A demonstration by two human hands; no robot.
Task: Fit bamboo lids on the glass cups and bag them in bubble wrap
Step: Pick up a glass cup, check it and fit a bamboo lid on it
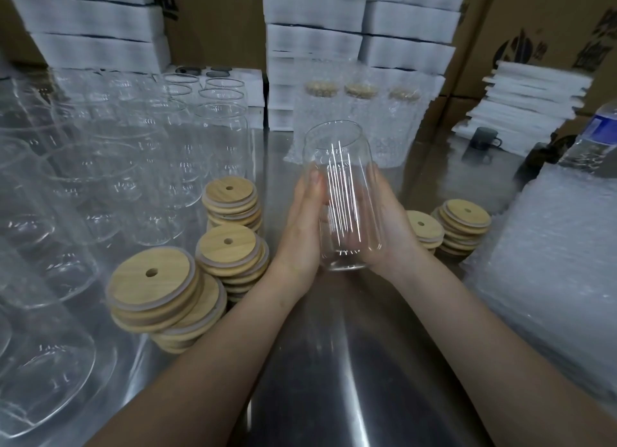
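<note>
Centre of frame: one glass cup [340, 193], no lid on it, held above the steel table [334, 373] with its open mouth tipped away toward the top of the frame. Left hand [302, 226] grasps the cup's left side, thumb up along the glass, fingers wrapped behind. Right hand [392, 226] grasps the right side and underside, fingers seen through the glass. Lower left and centre left: three leaning stacks of bamboo lids [153, 279], each lid with a small hole and a pale ring round the edge. Two shorter lid stacks [464, 219] just right of the right hand. Left half of frame: crowded rows of empty cups [133, 166], mouths up. Upper centre, behind the held cup: three wrapped cups [360, 119], lidded, standing in bubble wrap. Right edge: pile of bubble-wrap bags [561, 253]. Right, further back: dark mug [484, 139], water bottle [597, 129], blurred. Background: stacked white boxes [314, 16] and brown cartons [551, 22].
</note>
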